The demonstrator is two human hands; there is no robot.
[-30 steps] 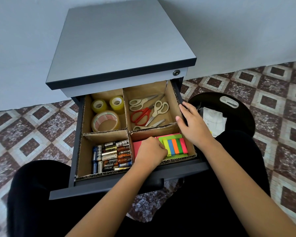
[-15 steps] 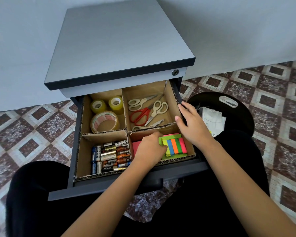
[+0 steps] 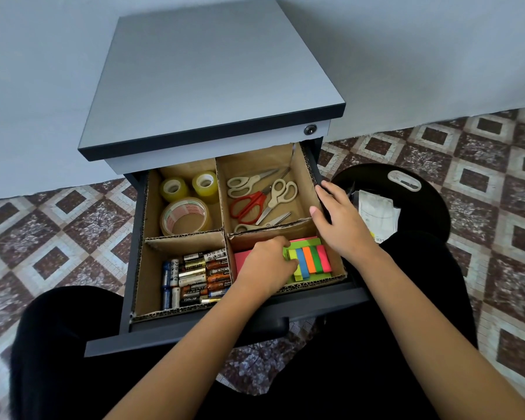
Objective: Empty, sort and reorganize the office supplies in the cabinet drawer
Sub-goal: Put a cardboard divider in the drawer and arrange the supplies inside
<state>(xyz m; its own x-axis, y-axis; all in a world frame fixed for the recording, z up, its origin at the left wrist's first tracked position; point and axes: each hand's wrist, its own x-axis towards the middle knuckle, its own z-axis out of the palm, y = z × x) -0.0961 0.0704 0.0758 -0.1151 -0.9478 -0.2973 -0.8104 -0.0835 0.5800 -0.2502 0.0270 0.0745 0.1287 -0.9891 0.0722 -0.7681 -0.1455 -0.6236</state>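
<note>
drawer [image 3: 255,334] stands pulled out of the grey cabinet [image 3: 212,71], lined with a cardboard divider [image 3: 182,237] that splits it into four bays. far left bay: three tape rolls [image 3: 185,219], two small yellow ones behind a wide one. far right bay: scissors [image 3: 249,204], several pairs piled crosswise, one with red handles. near left bay: batteries [image 3: 197,275] lying side by side in rows. near right bay: a pink pad [image 3: 242,259] and, just beside it, coloured flags [image 3: 312,259] lying on green notes [image 3: 323,275]. left hand [image 3: 267,265] reaches into that bay, its fingers curled onto the left edge of the flags and gripping them (where the thumb sits does not show). right hand [image 3: 343,219] is relaxed, fingers straight, lying along the drawer's right cardboard wall just behind the flags. right of the drawer stands a black stool [image 3: 422,204] with paper [image 3: 378,213] on it.
</note>
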